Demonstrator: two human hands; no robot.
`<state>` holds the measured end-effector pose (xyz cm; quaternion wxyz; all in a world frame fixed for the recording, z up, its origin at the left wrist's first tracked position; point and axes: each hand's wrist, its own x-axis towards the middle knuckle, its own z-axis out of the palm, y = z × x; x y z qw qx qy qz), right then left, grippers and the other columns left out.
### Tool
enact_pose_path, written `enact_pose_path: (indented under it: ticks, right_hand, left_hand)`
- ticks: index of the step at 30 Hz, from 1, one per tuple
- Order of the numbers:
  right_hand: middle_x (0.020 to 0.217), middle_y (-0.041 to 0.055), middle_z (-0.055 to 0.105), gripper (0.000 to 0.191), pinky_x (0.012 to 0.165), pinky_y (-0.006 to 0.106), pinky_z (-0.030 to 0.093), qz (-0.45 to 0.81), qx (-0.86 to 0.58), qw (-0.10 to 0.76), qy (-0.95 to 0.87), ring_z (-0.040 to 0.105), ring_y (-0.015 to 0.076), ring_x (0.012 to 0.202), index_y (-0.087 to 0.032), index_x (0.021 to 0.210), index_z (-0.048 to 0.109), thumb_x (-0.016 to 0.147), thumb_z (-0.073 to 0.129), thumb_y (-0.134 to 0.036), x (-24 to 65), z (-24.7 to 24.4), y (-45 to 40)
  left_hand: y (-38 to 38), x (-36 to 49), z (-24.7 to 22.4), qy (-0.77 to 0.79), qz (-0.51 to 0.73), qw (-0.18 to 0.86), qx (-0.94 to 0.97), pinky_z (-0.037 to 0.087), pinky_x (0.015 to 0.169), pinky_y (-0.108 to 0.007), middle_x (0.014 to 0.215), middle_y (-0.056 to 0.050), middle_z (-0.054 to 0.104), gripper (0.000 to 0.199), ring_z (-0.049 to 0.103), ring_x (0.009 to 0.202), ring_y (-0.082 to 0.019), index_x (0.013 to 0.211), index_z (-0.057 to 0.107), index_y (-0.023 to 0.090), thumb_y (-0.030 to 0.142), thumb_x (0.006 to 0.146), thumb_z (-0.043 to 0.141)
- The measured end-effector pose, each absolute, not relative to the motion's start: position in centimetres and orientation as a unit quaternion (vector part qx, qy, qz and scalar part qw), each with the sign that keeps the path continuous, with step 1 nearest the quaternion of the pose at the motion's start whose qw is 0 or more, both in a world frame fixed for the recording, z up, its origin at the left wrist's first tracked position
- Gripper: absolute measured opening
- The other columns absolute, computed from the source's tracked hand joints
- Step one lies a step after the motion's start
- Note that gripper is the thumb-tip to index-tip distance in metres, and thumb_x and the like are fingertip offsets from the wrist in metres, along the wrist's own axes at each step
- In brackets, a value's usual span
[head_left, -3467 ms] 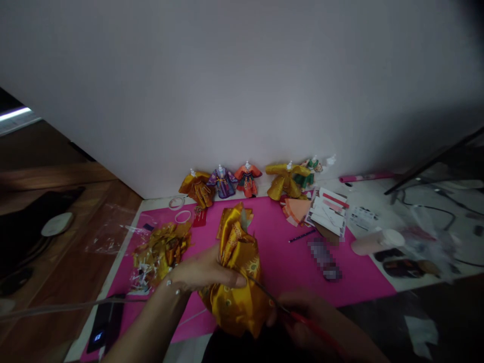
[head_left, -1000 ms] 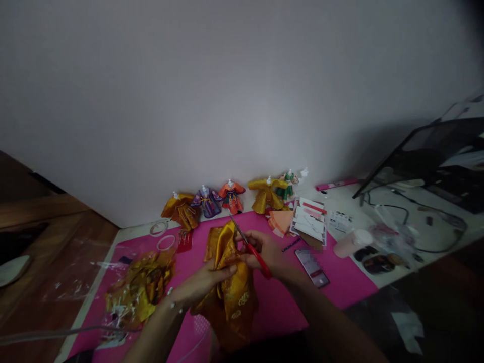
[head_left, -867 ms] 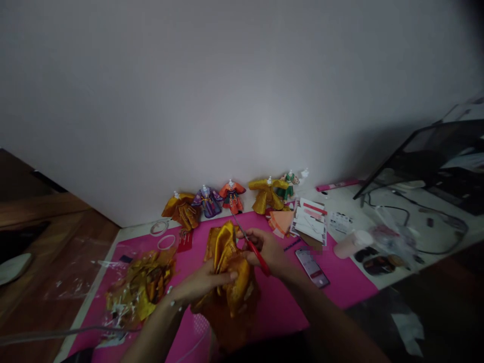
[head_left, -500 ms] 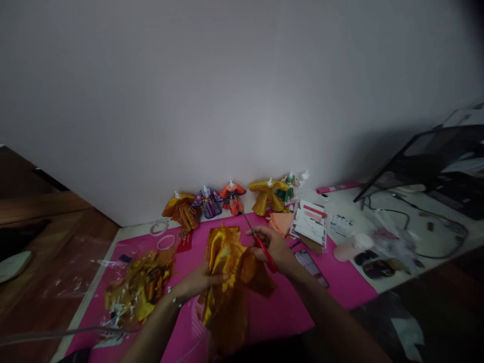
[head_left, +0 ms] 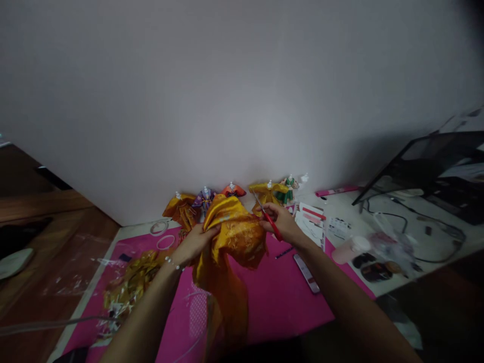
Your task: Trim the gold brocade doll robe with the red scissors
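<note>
A sheet of shiny golden fabric [head_left: 238,232] is lifted above the pink mat [head_left: 280,302], its lower end hanging toward me. My left hand [head_left: 198,242] grips the fabric at its left side, with a bead bracelet on the wrist. In my right hand [head_left: 282,222] are red-handled scissors [head_left: 271,224], blades pointing up and left. The right fingers also touch the fabric's right edge; whether they pinch it is unclear. Behind the cloth, small headless dolls in robes line the wall: a golden one [head_left: 181,209], a purple one [head_left: 206,198], an orange one [head_left: 232,190], a yellow one [head_left: 268,190] and a green one [head_left: 290,189].
Golden scraps [head_left: 138,275] lie in a heap at left. A phone [head_left: 307,274], papers [head_left: 310,222] and a pale bottle [head_left: 350,249] are at right, with a dark-framed screen [head_left: 423,161] and cables beyond. A white ring [head_left: 165,242] lies near the left dolls.
Both hands have moved up and the golden fabric has risen with them, now covering part of the purple and orange dolls. The scissors have shifted slightly up and right.
</note>
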<state>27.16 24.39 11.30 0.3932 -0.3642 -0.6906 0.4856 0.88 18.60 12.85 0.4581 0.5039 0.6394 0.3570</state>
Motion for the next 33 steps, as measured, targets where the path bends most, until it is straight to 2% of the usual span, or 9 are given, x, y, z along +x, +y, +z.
enact_pose_path:
  ticks: [6, 12, 18, 21, 24, 28, 33]
  right_hand:
    - [0.082, -0.0019, 0.065, 0.022, 0.066, 0.031, 0.055, 0.464, -0.360, 0.421, -0.691, 0.063, 0.0139, 0.067, -0.016, 0.106, 0.064, 0.090, 0.072, -0.030, 27.0, 13.5, 25.9]
    - [0.074, -0.0053, 0.060, 0.018, 0.058, 0.027, 0.051, 0.463, -0.361, 0.429, -0.686, 0.056, 0.0108, 0.057, -0.016, 0.103, 0.064, 0.091, 0.072, -0.025, 26.4, 13.9, 26.5]
    - [0.075, -0.0042, 0.062, 0.019, 0.056, 0.026, 0.052, 0.467, -0.363, 0.432, -0.680, 0.058, 0.0108, 0.057, -0.015, 0.100, 0.064, 0.094, 0.068, -0.032, 26.2, 14.4, 26.2]
    - [0.075, -0.0035, 0.063, 0.021, 0.057, 0.027, 0.053, 0.466, -0.360, 0.439, -0.679, 0.060, 0.0119, 0.059, -0.016, 0.102, 0.064, 0.089, 0.072, -0.032, 26.2, 14.7, 26.1]
    - [0.073, -0.0031, 0.064, 0.029, 0.059, 0.028, 0.053, 0.464, -0.356, 0.450, -0.675, 0.062, 0.0141, 0.061, -0.018, 0.104, 0.064, 0.080, 0.075, -0.030, 26.0, 15.1, 26.1]
    - [0.073, -0.0018, 0.065, 0.035, 0.057, 0.028, 0.052, 0.466, -0.348, 0.459, -0.671, 0.063, 0.0160, 0.062, -0.019, 0.103, 0.064, 0.073, 0.075, -0.031, 25.6, 15.8, 26.0]
    - [0.074, -0.0007, 0.065, 0.037, 0.060, 0.029, 0.052, 0.461, -0.350, 0.461, -0.672, 0.063, 0.0165, 0.065, -0.019, 0.101, 0.065, 0.068, 0.076, -0.031, 25.3, 16.4, 25.6]
  left_hand:
    - [20.3, 1.5, 14.4, 0.641, 0.375, 0.439, 0.505, 0.054, 0.073, -0.035, 0.077, -0.006, 0.077, 0.037, 0.070, 0.084, -0.031, 0.082, 0.073, 0.017, 0.052, 0.073, 0.068]
    - [20.6, 1.7, 15.3, 0.619, 0.387, 0.483, 0.484, 0.057, 0.072, -0.036, 0.091, -0.011, 0.082, 0.043, 0.074, 0.085, -0.032, 0.099, 0.074, 0.015, 0.052, 0.077, 0.068]
    - [20.1, 1.9, 16.2, 0.553, 0.392, 0.545, 0.493, 0.054, 0.094, -0.040, 0.113, -0.012, 0.079, 0.054, 0.072, 0.105, -0.031, 0.117, 0.070, 0.015, 0.049, 0.075, 0.076]
    - [19.6, 1.8, 16.6, 0.530, 0.372, 0.579, 0.495, 0.056, 0.091, -0.042, 0.110, -0.012, 0.080, 0.052, 0.074, 0.100, -0.031, 0.118, 0.069, 0.016, 0.048, 0.077, 0.074]
    - [19.4, 1.4, 16.9, 0.507, 0.339, 0.600, 0.518, 0.057, 0.087, -0.042, 0.105, -0.011, 0.081, 0.051, 0.074, 0.094, -0.031, 0.111, 0.072, 0.017, 0.045, 0.070, 0.080]
    - [19.4, 1.2, 17.1, 0.504, 0.287, 0.591, 0.561, 0.055, 0.085, -0.036, 0.096, -0.007, 0.082, 0.037, 0.073, 0.091, -0.029, 0.095, 0.078, 0.018, 0.031, 0.062, 0.088]
    - [19.0, 1.4, 17.3, 0.525, 0.298, 0.560, 0.568, 0.052, 0.084, -0.029, 0.091, -0.001, 0.081, 0.031, 0.071, 0.092, -0.026, 0.094, 0.079, 0.019, 0.021, 0.063, 0.083]
